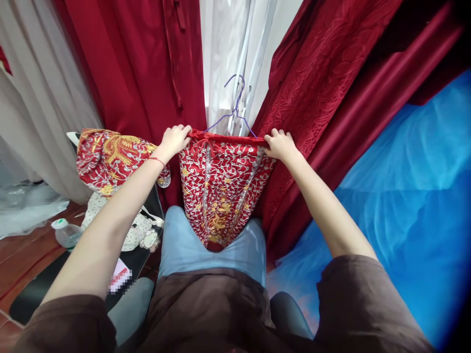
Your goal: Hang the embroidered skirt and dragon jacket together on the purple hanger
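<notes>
A red skirt (228, 181) with silver and gold embroidery hangs in front of my legs, its waistband stretched between my hands. My left hand (175, 139) is closed on the left end of the waistband, near a tied red bow. At the right end, my right hand (281, 144) grips the same band. A purple wire hanger (236, 112) rises behind the waistband, its hook free at the top and its lower part hidden by the cloth. To the left lies another red garment (112, 159) with gold embroidery.
Red curtain-like garments (140, 63) hang behind and to the right. Blue tulle (397, 206) fills the right side. At left are a plastic bottle (67, 234), a dotted white bag (134, 238) on a black surface (40, 289), and pale drapes (40, 88).
</notes>
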Demonstrator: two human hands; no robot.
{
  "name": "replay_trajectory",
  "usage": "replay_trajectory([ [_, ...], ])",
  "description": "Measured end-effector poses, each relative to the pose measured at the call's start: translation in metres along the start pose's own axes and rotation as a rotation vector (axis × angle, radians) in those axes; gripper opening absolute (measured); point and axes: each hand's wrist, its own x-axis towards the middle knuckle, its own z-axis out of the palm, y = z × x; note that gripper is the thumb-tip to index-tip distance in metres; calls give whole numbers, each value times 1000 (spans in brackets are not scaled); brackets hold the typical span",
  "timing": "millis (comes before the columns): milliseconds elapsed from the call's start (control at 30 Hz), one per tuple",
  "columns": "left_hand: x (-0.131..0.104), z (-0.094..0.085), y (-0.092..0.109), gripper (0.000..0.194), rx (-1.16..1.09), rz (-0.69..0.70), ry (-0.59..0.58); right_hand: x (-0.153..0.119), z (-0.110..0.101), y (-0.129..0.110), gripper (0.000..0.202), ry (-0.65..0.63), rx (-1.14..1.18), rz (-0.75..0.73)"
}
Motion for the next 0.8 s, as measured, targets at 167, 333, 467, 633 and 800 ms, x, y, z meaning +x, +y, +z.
replay_trajectory([
  [167,11,0,-2,37,-43,-59,38,-7,-10,28,35,-38,54,-23],
  [333,22,10,-17,33,-304,-125,186,-6,-17,36,46,27,264,-75],
  [467,31,23,-28,23,-509,-108,305,-11,-7,32,49,58,326,-45],
  [633,42,42,-36,20,-823,-168,326,-10,9,20,48,198,276,94],
  [800,29,73,-39,50,-962,-251,304,-10,23,2,47,175,205,82],
])
